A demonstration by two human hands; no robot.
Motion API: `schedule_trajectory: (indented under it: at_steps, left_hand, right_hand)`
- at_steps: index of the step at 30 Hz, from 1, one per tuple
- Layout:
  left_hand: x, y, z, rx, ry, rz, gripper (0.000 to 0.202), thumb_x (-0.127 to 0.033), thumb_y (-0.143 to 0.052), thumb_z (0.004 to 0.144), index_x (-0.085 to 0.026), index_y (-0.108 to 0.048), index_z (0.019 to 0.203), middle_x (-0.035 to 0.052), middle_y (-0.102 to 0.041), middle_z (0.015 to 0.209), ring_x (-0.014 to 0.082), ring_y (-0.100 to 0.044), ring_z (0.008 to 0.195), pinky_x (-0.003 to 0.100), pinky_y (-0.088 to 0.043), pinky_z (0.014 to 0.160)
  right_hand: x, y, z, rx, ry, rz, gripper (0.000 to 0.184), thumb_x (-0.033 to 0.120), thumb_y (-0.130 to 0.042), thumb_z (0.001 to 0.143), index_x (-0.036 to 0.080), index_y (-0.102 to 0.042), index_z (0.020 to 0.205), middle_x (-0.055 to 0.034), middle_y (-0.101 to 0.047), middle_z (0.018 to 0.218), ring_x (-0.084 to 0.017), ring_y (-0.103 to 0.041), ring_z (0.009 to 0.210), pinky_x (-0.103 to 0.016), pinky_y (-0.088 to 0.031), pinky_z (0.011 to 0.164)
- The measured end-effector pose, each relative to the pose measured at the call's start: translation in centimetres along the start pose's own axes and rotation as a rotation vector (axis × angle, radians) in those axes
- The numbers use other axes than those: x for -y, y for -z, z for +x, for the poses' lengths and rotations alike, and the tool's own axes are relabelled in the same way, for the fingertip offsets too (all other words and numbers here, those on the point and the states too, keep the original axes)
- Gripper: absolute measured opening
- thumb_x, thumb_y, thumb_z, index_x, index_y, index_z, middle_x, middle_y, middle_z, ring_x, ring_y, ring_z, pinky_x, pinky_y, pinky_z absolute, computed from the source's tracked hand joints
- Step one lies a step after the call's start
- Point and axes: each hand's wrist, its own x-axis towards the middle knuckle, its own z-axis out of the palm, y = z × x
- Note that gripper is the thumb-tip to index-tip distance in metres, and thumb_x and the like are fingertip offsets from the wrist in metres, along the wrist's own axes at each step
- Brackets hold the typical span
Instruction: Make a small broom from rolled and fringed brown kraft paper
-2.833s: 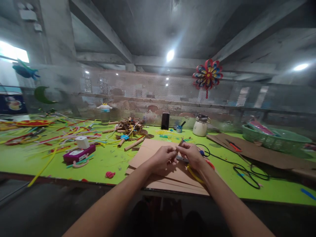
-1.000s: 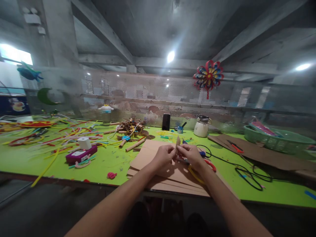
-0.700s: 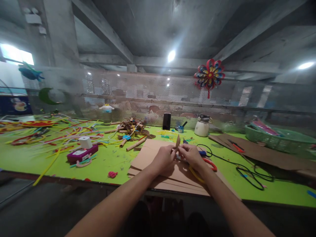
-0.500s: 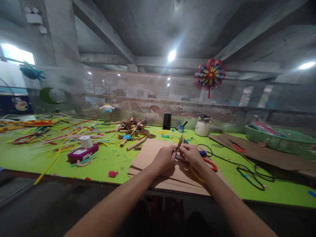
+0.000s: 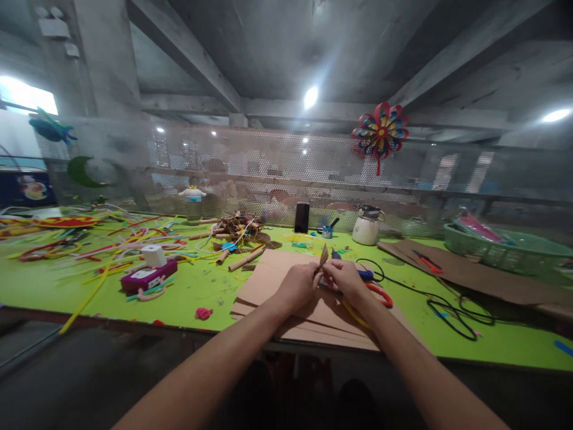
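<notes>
Over a stack of brown paper sheets [image 5: 268, 280], my left hand [image 5: 299, 285] pinches a small pointed brown paper piece [image 5: 324, 255] that stands upright from the fingertips. The fingers of my right hand [image 5: 344, 279] are pressed together against its lower end; what exactly they grip is hidden. Below my right wrist runs a yellow strand [image 5: 356, 315], partly covered by the arm. Scissors with an orange handle [image 5: 380, 295] lie under and beside my right hand, their blades mostly covered. A blue-handled tool [image 5: 365, 275] with a black cord lies just behind that hand.
Left on the green table [image 5: 188, 298] are a purple box [image 5: 149, 278] with a white charger, and scattered pipe cleaners [image 5: 102, 251]. Rolled brown tubes [image 5: 246, 258] lie behind the sheets. A phone [image 5: 302, 217], a white jug [image 5: 366, 229] and a green basket [image 5: 505, 245] stand farther back.
Both hands stay together over the sheets, with the brown paper piece shifted slightly left and tilted a little differently. The whole view has moved slightly.
</notes>
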Motion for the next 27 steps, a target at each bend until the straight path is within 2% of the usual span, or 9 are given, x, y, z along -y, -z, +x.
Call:
schedule_trajectory:
  at_steps: [8, 12, 15, 17, 21, 27]
  left_hand:
    - [-0.04, 0.31, -0.01, -0.065, 0.043, -0.131, 0.023, -0.028, -0.047, 0.082, -0.015, -0.064, 0.089, 0.0107, -0.067, 0.082, 0.0187, -0.060, 0.071, 0.025, -0.040, 0.064]
    - [-0.11, 0.53, 0.21, -0.068, 0.141, -0.345, 0.023, -0.027, -0.044, 0.081, -0.014, -0.064, 0.083, 0.0073, -0.066, 0.074, 0.0160, -0.059, 0.066, 0.024, -0.042, 0.060]
    - [-0.13, 0.36, 0.46, -0.032, 0.203, -0.531, 0.023, -0.025, -0.043, 0.080, -0.014, -0.062, 0.077, 0.0052, -0.064, 0.069, 0.0140, -0.058, 0.062, 0.022, -0.043, 0.056]
    - [-0.19, 0.23, 0.64, -0.005, 0.213, -0.643, 0.020, -0.024, -0.044, 0.078, -0.013, -0.060, 0.072, 0.0039, -0.062, 0.065, 0.0127, -0.057, 0.058, 0.022, -0.043, 0.054]
    - [-0.38, 0.32, 0.85, 0.068, 0.235, -0.821, 0.014, -0.023, -0.047, 0.075, -0.013, -0.055, 0.070, 0.0002, -0.057, 0.057, 0.0100, -0.052, 0.050, 0.021, -0.040, 0.049]
    - [-0.38, 0.57, 0.81, 0.131, 0.250, -0.823, 0.021, -0.029, -0.047, 0.078, -0.013, -0.054, 0.067, -0.0022, -0.051, 0.052, 0.0064, -0.042, 0.045, 0.019, -0.033, 0.047]
  right_hand:
    - [-0.20, 0.33, 0.41, 0.020, 0.067, 0.029, 0.029, 0.037, -0.062, 0.066, 0.016, -0.053, 0.048, 0.0019, -0.050, 0.044, -0.010, -0.041, 0.043, -0.023, -0.031, 0.043]
    - [0.06, 0.28, 0.04, 0.002, 0.015, 0.178, 0.025, 0.039, -0.068, 0.063, 0.015, -0.062, 0.069, 0.0004, -0.057, 0.058, -0.010, -0.046, 0.047, -0.024, -0.035, 0.046]
    - [0.30, 0.22, -0.27, 0.123, -0.023, 0.231, 0.031, 0.041, -0.069, 0.065, 0.014, -0.064, 0.079, -0.0018, -0.060, 0.065, -0.010, -0.048, 0.052, -0.023, -0.036, 0.049]
    - [0.29, 0.25, -0.31, 0.151, -0.022, 0.255, 0.031, 0.041, -0.070, 0.065, 0.013, -0.064, 0.078, -0.0012, -0.058, 0.062, -0.009, -0.047, 0.052, -0.023, -0.034, 0.049]
    - [-0.02, 0.40, -0.08, 0.085, 0.010, 0.326, 0.026, 0.036, -0.073, 0.062, 0.014, -0.061, 0.069, 0.0021, -0.054, 0.056, -0.007, -0.041, 0.047, -0.022, -0.030, 0.046]
    - [0.07, 0.38, -0.04, 0.057, 0.028, 0.334, 0.025, 0.035, -0.072, 0.064, 0.014, -0.058, 0.063, 0.0040, -0.049, 0.049, -0.006, -0.038, 0.042, -0.023, -0.026, 0.043]
